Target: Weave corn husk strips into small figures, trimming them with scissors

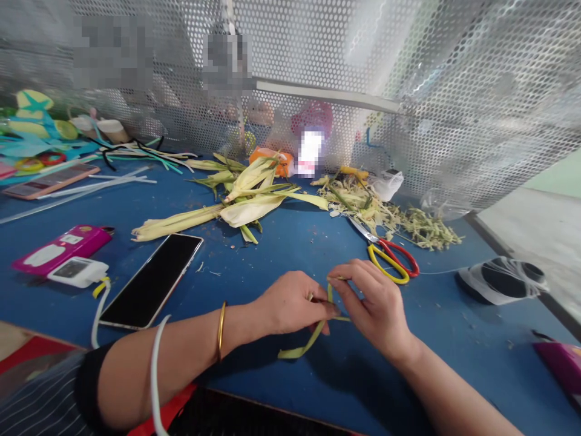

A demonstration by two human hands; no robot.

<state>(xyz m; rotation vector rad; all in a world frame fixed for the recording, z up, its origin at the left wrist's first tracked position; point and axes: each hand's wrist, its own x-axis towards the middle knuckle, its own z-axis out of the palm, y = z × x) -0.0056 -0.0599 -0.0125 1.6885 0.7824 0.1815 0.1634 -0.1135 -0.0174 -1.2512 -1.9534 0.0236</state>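
Note:
Above the front part of the blue table, my left hand (295, 303) is closed, pinching a narrow green strip of corn husk (302, 350). One end of the strip hangs down below the fingers. My right hand (374, 303) pinches another part of the strip between thumb and fingertips, close beside the left. Part of the strip is hidden inside the left fingers. Scissors (394, 257) with one red and one yellow handle lie behind my right hand. A pile of pale corn husks (247, 209) rests farther back in the middle.
On the left lie a black-screened phone (154, 281), a purple case (63, 248) and a white device with a cable (79, 271). Husk scraps (363, 203) are heaped at the back right. A thread spool (502, 280) stands at right. Perforated sheeting (318, 54) closes off the back.

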